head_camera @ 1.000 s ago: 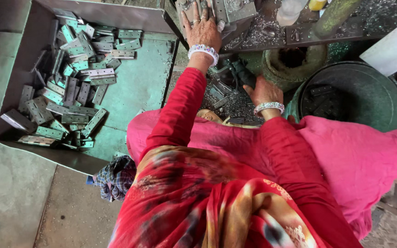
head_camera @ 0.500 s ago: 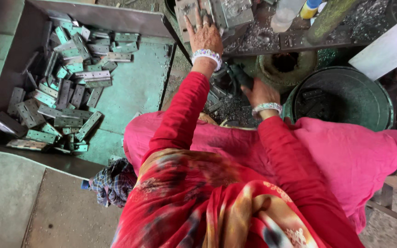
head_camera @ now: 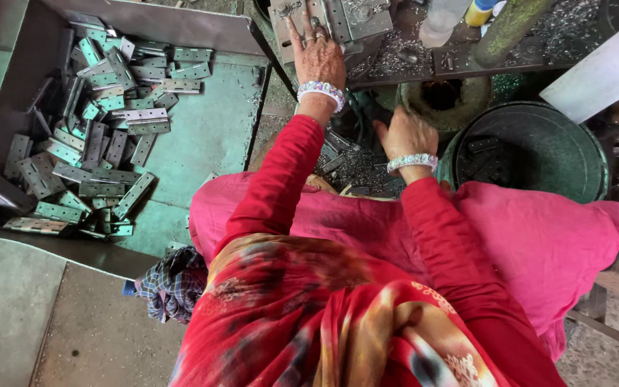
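Head view: left hand (head_camera: pixel 318 56) lay flat, fingers spread, pressing on the metal fixture (head_camera: pixel 338 18) of the bench machine, grasping nothing. Right hand (head_camera: pixel 404 132) sat lower, fingers curled down into the dark gap beside the shavings (head_camera: pixel 356 166); whether it gripped anything I could not tell. Compared with a second earlier, both hands kept the same posts, the left barely shifted on the fixture, so the work stood at the machine. Hinge plates (head_camera: pixel 91 147) lay heaped in the green tray (head_camera: pixel 209 136) at left; dark bucket (head_camera: pixel 539 143) at right.
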